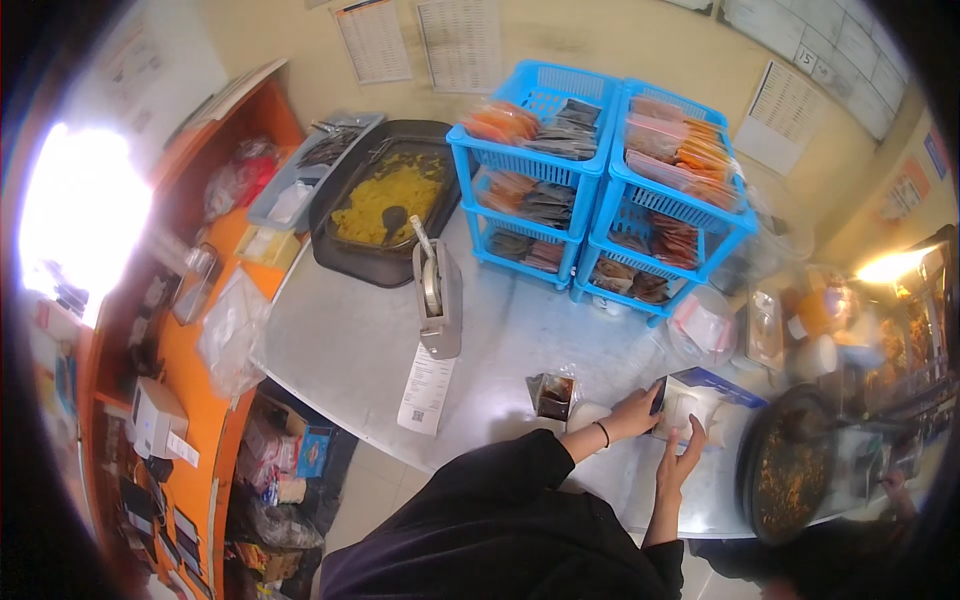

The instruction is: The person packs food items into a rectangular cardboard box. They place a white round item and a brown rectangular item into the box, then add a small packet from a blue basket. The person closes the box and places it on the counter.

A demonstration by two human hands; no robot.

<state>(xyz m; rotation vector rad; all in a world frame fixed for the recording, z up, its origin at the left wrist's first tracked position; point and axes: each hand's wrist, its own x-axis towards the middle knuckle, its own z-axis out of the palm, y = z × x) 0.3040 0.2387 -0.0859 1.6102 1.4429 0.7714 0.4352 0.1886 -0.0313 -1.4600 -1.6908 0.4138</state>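
At the right of the steel table, my left hand (636, 414) grips the near left side of an open paper food box (694, 401) with a white lining or wrapper inside. My right hand (681, 454) is at the box's near side, fingers apart and fingertips against the white material; whether it grips any of it is unclear. Left of my left hand lie dark sauce sachets (556, 396) in clear plastic, and a pale round item partly behind my wrist. A tape dispenser (441, 300) stands on the top of a printed receipt (426, 390).
Blue tiered baskets (600, 169) with sachets stand at the back. Beside them is a dark tray of yellow food (390, 199) with a spoon. A large round dark pan of food (791, 465) sits right of the box. An orange counter (196, 360) runs along the left.
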